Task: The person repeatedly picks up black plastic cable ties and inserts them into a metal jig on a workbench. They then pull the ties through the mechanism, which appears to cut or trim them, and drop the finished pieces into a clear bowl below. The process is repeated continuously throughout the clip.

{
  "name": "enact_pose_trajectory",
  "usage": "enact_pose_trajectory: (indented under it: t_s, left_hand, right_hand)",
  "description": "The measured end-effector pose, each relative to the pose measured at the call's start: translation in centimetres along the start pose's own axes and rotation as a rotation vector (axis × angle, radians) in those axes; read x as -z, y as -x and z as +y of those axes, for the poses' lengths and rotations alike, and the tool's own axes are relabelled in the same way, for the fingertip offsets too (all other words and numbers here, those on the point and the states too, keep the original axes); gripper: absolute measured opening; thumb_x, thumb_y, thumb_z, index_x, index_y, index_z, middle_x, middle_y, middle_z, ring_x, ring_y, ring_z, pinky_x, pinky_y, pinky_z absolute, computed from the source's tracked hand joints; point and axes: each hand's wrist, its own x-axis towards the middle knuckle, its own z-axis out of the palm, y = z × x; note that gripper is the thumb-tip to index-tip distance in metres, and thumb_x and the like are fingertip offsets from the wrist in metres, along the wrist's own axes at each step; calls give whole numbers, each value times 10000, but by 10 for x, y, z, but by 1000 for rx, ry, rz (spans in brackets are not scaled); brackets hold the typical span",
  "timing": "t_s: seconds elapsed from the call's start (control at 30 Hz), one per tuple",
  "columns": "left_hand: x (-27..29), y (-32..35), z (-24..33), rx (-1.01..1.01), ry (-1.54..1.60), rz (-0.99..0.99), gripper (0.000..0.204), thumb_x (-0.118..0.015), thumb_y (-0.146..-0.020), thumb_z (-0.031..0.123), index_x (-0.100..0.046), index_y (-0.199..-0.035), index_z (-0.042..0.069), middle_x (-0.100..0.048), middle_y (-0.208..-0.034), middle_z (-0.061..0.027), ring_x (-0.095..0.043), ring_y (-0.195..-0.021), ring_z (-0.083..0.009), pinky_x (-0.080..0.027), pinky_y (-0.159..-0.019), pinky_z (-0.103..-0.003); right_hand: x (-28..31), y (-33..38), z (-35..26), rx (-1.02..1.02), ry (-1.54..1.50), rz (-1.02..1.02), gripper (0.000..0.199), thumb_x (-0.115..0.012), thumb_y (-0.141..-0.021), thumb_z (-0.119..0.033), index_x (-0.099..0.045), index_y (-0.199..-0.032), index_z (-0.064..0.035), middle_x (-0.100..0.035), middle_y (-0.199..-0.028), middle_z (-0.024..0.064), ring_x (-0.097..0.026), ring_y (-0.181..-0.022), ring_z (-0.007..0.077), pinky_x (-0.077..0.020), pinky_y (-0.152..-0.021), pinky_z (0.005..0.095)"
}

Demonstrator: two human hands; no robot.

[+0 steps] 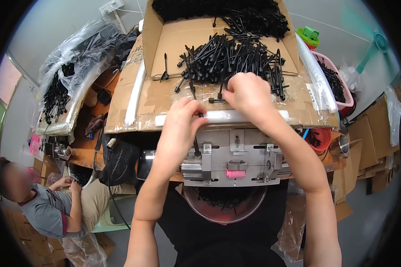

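Observation:
My left hand (182, 119) is closed in a pinch on a thin black plastic rod with a wider end (196, 146), held over the left part of a metal fixture (249, 165). The fixture has slotted plates, clamps and a pink piece (236, 173) at its middle. My right hand (250, 94) reaches to the near edge of a pile of similar black rods (227, 58), its fingers curled together. What those fingers hold, if anything, is hidden. Beside its fingertips lies a loose black rod (217, 100).
The pile spills from an open cardboard box (178, 42). A white padded strip (165, 120) edges the cardboard-covered table. Below the fixture stands a clear tub (227, 215) holding black rods. A pink basket (343, 84) is at right. At left, another person (53, 204) sits working.

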Motion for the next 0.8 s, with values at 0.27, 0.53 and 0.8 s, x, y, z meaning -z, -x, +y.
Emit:
enact_pose_trajectory:
  t_s: [0.27,0.53,0.8]
  left_hand:
    - [17,27,7,82,32,246,216,-708,-743,-54,-650,-941,7,-625,-913,-77,-573,-740,-179,-480,-701,-291]
    - [-51,147,66,-94,-6,-39,670,-672,-717,-109,-500,-1361,-47,-573,-930,-105,-545,-813,-227,-480,-760,-333]
    - [-94,155,69,-53,-273,-249,733,-673,-748,-67,-398,-1427,-78,-526,-965,-110,-517,-892,-251,-446,-835,-366]
  right_hand:
    - [48,12,37,243,-208,384,117,-705,-786,-126,-690,-828,-17,-676,-806,168,-667,-772,332,-523,-694,416]
    - [61,110,57,-28,-891,480,443,-601,-934,-36,-501,-1360,35,-636,-870,44,-551,-756,64,-423,-679,184]
    - [65,160,59,-92,-938,687,238,-639,-932,-43,-610,-1150,48,-658,-893,67,-557,-735,69,-443,-675,181]
